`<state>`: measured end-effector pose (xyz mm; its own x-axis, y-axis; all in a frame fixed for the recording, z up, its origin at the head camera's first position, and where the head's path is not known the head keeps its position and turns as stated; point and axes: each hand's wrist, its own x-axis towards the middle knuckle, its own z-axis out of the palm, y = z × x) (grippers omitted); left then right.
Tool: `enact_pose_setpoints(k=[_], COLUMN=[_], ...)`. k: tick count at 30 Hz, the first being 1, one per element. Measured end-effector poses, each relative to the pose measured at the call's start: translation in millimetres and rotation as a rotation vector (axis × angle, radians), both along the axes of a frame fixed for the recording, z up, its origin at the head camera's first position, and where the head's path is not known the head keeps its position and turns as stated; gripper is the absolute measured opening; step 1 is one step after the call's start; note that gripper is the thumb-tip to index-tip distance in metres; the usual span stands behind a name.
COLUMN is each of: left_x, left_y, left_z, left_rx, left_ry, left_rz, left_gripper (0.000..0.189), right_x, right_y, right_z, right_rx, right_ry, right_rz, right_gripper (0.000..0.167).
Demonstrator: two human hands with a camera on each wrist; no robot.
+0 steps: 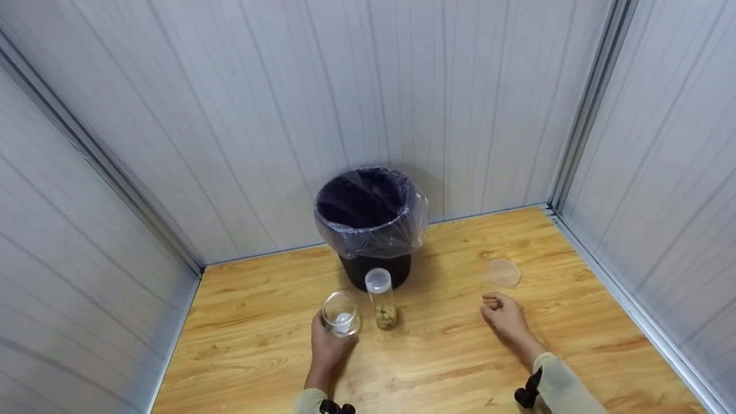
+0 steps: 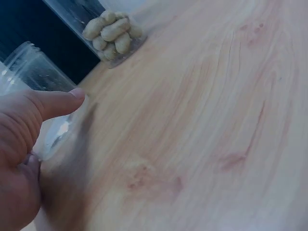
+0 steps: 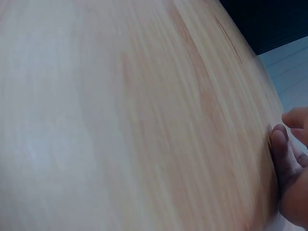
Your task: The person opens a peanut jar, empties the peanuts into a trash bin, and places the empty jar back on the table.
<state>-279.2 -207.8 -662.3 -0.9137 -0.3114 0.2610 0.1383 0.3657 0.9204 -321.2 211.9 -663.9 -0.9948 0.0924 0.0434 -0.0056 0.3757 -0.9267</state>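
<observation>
A clear, lidless jar (image 1: 352, 307) stands in my left hand (image 1: 330, 345), whose thumb and fingers wrap its side. Something whitish shows at the jar's bottom; whether it is an object or a reflection I cannot tell. Just right of that jar is a taller clear jar (image 1: 379, 296) with a translucent cap, upright, holding unshelled peanuts (image 2: 115, 31) in its lower part. My right hand (image 1: 508, 316) is at the table on the right with loosely curled fingers and nothing in them. Beyond it lies a flat, round translucent disc (image 1: 503, 272), apart from the fingers.
Behind the jars a black bin (image 1: 368, 267) with a clear plastic liner (image 1: 371, 244) stands on the wooden table (image 1: 259, 322), near the back wall. Pale panel walls (image 1: 259, 115) enclose the table at the back, left and right.
</observation>
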Motion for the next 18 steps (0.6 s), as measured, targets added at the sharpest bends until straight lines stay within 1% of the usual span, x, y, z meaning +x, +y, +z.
enact_pose_setpoints(k=[3,5,8,10,13,16,18], left_x=[11.2,19.6,35.1,45.6,60.1,72.2,78.7], left_y=[0.1,0.3,2.4,5.2,10.3,15.3,17.7], left_z=[1.9,4.7,7.3,7.3,7.4,8.3,9.6], left_rx=[0.039,0.073,0.123,0.156,0.182,0.207,0.218], left_ry=[-0.055,-0.094,-0.135,-0.149,-0.146,-0.156,-0.178], left_rz=[-0.005,0.0,0.017,0.039,0.059,0.069,0.057], left_gripper=[0.096,0.097,0.097,0.094,0.087,0.077,0.071], right_x=[-0.5,-2.5,-3.8,-4.4,-4.0,-2.3,-2.0], right_y=[-2,-6,-17,-29,-54,-83,-103], right_z=[2.3,7.7,21.1,32.7,53.5,79.9,100.3], right_rx=[-0.029,-0.054,-0.022,0.014,0.081,0.155,0.232], right_ry=[-0.017,-0.022,0.003,0.064,0.191,0.325,0.418], right_rz=[0.01,0.017,0.026,0.039,0.077,0.148,0.198], right_gripper=[0.028,0.027,0.026,0.025,0.02,0.017,0.018])
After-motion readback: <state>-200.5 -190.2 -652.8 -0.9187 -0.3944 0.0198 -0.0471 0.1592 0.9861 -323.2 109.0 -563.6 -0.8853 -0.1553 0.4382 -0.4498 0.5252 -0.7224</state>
